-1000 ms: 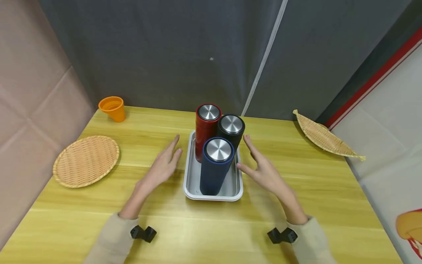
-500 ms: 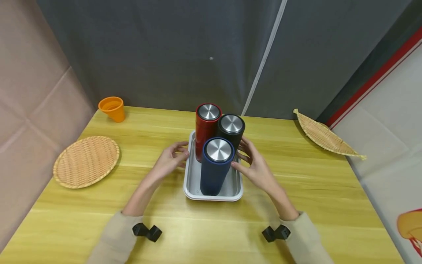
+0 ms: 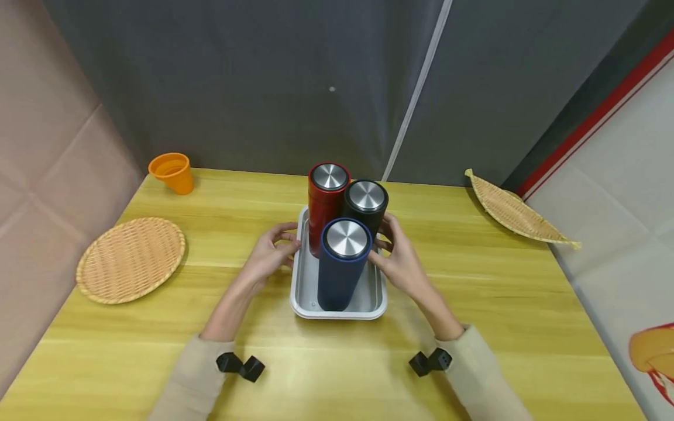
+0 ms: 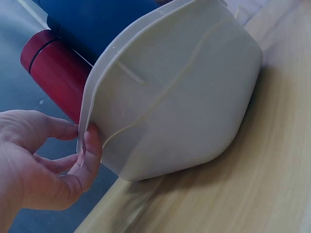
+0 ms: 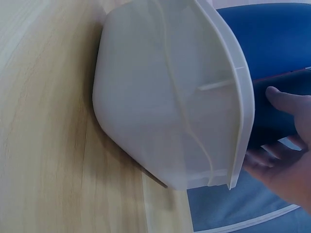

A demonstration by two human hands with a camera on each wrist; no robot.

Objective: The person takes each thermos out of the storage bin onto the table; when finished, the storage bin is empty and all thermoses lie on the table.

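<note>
A grey rectangular tray (image 3: 302, 292) holds three upright thermos bottles with brushed metal lids: a red thermos bottle (image 3: 322, 213) at the back left, a black thermos bottle (image 3: 374, 219) at the back right and a blue thermos bottle (image 3: 339, 280) in front. My left hand (image 3: 267, 254) pinches the tray's left rim between thumb and fingers, plain in the left wrist view beside the red bottle (image 4: 58, 73). On the other side, my right hand (image 3: 400, 257) grips the black bottle, thumb in front and fingers behind; in the right wrist view the tray's wall (image 5: 165, 87) stands beside it.
A round wicker tray (image 3: 131, 260) lies at the left of the wooden table (image 3: 337, 374). Behind it stands an orange cup (image 3: 174, 172) near the back edge. A leaf-shaped wicker tray (image 3: 513, 210) leans at the back right, by the wall.
Both hands have moved inward from beside the tray, their fingers curling. The left has taken the tray's rim, the right the black bottle. The head view has shifted slightly; the bottles stand as before.
</note>
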